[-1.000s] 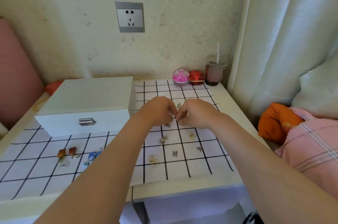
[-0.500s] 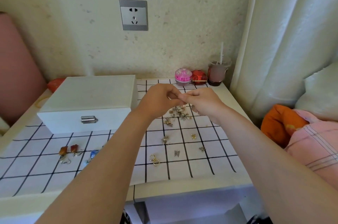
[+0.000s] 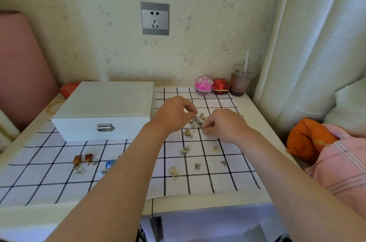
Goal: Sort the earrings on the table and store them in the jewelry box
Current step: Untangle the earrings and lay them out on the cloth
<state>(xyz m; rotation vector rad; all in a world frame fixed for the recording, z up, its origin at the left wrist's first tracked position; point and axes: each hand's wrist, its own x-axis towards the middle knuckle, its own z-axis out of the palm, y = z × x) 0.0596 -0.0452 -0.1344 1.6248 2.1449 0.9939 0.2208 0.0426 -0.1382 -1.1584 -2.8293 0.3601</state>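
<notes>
— On the checked cloth (image 3: 219, 182), right of the jewelry box (image 3: 103, 107), what lies under the hands?

— A heap of small silver and gold earrings (image 3: 197, 122), with a smaller clump (image 3: 187, 133) just beside its near-left edge.

— And the left grip (image 3: 174, 115)?

— Curled, with thumb and forefinger tips pressed together just above the heap's far-left edge. Something silvery glints there, but it is too small to say whether it is held.

— The right grip (image 3: 225, 125)?

— Fingers curled down, tips at the heap's near-right edge. Whether they pinch a piece, I cannot tell.

— Any pieces lying apart?

— Yes, nearer the desk (image 3: 259, 129) front: two gold hoops (image 3: 173, 172) touching each other, a butterfly stud (image 3: 197, 166), a silver piece (image 3: 184, 151), a gold one (image 3: 215, 149) and another silver one (image 3: 224, 162). Further left lie two amber drops (image 3: 83, 159) side by side and a blue piece (image 3: 109, 164), partly behind the left forearm.

— The box itself?

— Lid down, its metal latch (image 3: 105, 127) facing the person, on the left half of the desk.
</notes>
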